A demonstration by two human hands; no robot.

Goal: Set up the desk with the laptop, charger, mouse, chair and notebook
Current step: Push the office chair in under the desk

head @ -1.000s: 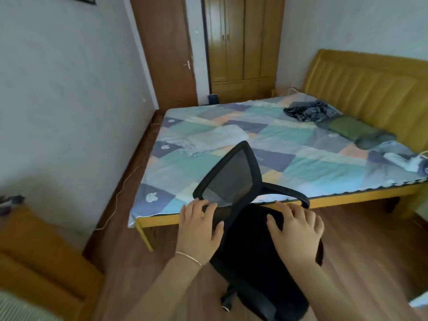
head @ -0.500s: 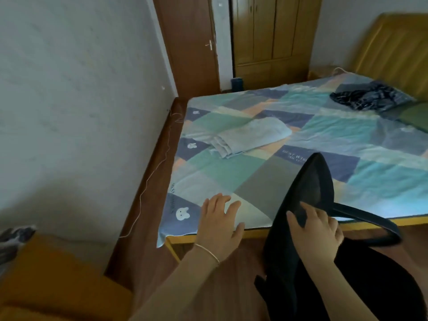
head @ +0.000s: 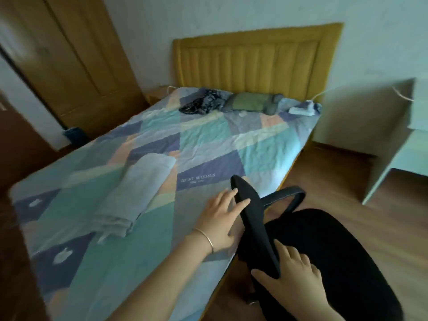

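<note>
Chair first: the black mesh-backed office chair (head: 308,249) stands on the wood floor beside the bed's (head: 139,181) near corner. Right hand (head: 290,274) grips its backrest; left hand (head: 220,218) rests spread against it. Laptop, charger, mouse, notebook unseen, seemingly remaining.

Dim daylight, motion blur, wide-angle edge distortion

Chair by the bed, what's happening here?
A person has both hands on the black chair beside the bed. The right hand grips the backrest's top edge; the left hand rests flat against it, fingers spread. A pale desk stands to the right across the wooden floor.
</note>
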